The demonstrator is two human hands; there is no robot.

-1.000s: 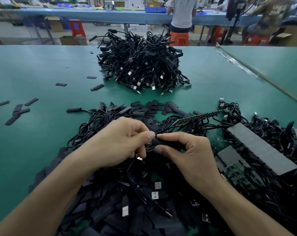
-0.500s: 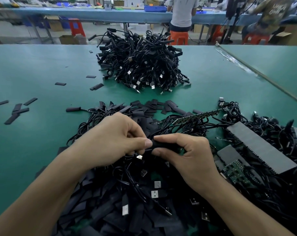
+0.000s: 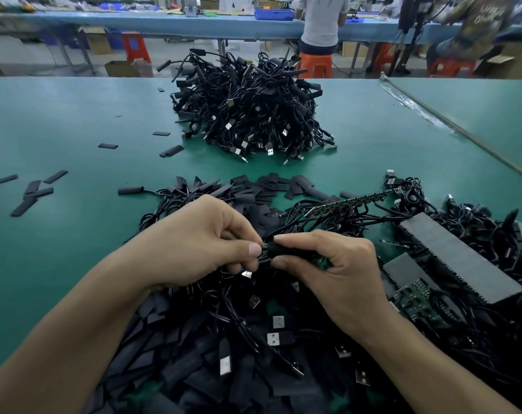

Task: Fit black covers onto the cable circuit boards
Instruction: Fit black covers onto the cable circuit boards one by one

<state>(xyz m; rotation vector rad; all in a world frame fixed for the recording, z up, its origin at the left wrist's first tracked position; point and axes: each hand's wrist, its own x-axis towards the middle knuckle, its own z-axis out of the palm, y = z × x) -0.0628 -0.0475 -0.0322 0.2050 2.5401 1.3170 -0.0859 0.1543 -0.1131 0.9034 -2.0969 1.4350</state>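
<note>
At the bottom of the frame, a drift of loose covers and USB-ended cables (image 3: 277, 339) lies under the wrists, stock kept within easy reach. Just above, at centre, the right hand (image 3: 337, 273) grips a black cover (image 3: 286, 251), thumb and forefinger clamped on it; the left hand (image 3: 194, 243) pinches the cable (image 3: 265, 256) at the cover's left mouth. One hand steadies the sleeve while the other feeds, so the fit looks nearly done, though the board inside is hidden. To the right, a circuit board strip (image 3: 352, 201) and grey panels (image 3: 451, 255) crowd the hands; the open room lies left, on the bare green table (image 3: 74, 130), where only stray covers (image 3: 32, 192) sit. Further up at centre stands a heap of cables (image 3: 247, 115) — probably finished ones — well apart, with the table's far edge just behind it.
</note>
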